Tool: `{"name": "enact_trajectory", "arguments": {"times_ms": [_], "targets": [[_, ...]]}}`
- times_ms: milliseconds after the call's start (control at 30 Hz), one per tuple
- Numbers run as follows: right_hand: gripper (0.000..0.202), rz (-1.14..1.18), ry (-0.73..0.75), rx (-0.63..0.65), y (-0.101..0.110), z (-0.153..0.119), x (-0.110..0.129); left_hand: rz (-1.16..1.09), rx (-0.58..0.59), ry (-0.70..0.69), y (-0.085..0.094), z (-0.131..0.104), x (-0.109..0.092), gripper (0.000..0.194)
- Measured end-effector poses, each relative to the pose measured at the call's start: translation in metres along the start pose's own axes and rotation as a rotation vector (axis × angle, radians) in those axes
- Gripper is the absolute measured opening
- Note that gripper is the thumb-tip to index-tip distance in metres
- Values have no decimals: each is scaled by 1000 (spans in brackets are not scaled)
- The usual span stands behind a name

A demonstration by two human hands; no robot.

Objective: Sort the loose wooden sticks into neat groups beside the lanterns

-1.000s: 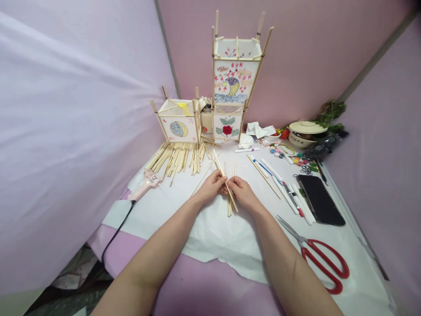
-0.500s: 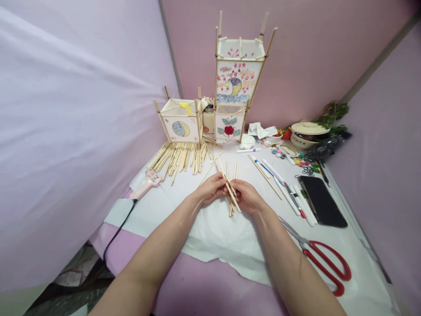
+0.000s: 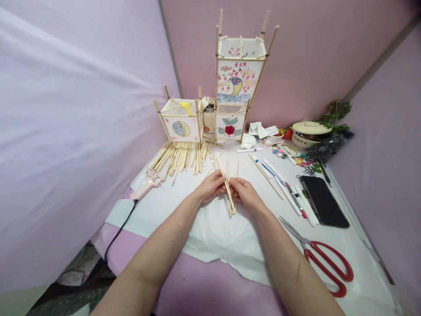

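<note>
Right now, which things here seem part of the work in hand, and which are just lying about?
Seemingly part of the work:
held sticks, between left hand and right hand
stick pile, similar pieces
stick-framed boxes

Probably just lying about:
phone
lidded bowl
crumpled tissue
red-handled scissors, untouched

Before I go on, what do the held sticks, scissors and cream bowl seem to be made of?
Held sticks: likely wood or bamboo, unpainted, by their pale tan colour.
Scissors: smooth grey blades suggest metal; evenly red handles look like plastic.
Cream bowl: smooth, opaque, dark marks on its side; ceramic or plastic, the look doesn't settle it.
</note>
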State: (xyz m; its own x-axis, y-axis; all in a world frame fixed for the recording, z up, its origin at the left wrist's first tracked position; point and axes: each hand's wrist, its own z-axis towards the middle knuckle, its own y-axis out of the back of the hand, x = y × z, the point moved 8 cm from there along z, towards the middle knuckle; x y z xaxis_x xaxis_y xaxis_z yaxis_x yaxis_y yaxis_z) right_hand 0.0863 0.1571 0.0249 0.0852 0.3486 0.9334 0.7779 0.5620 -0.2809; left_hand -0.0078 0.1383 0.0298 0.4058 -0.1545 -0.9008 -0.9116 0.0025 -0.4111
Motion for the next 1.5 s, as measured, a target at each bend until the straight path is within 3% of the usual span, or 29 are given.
{"name": "enact_trajectory", "arguments": {"times_ms": [233,400,567,867,1067,1200,1300,1500], "targets": [[33,-171,26,18,7,1,0,163,-162,-122,13,5,-4,31],[28,-135,76,23,6,1,3,205,-155,-190,12,6,-8,29],[27,-179,131,-85,10,2,6,202,-155,-226,14,7,-11,27],[27,-234,137,-55,6,0,8,400,-174,-288,13,1,-21,20],[27,-224,274,-290,24,-5,30,325,-192,-314,16,4,-20,22],[19,-525,390,-327,25,-38,64,303,-232,-333,21,6,-21,21],[19,-837,401,-412,45,-85,77,350,-266,-364,23,5,-26,21],[31,-1414,32,-615,126,-177,47,405,-311,-451,23,2,-38,18]]}}
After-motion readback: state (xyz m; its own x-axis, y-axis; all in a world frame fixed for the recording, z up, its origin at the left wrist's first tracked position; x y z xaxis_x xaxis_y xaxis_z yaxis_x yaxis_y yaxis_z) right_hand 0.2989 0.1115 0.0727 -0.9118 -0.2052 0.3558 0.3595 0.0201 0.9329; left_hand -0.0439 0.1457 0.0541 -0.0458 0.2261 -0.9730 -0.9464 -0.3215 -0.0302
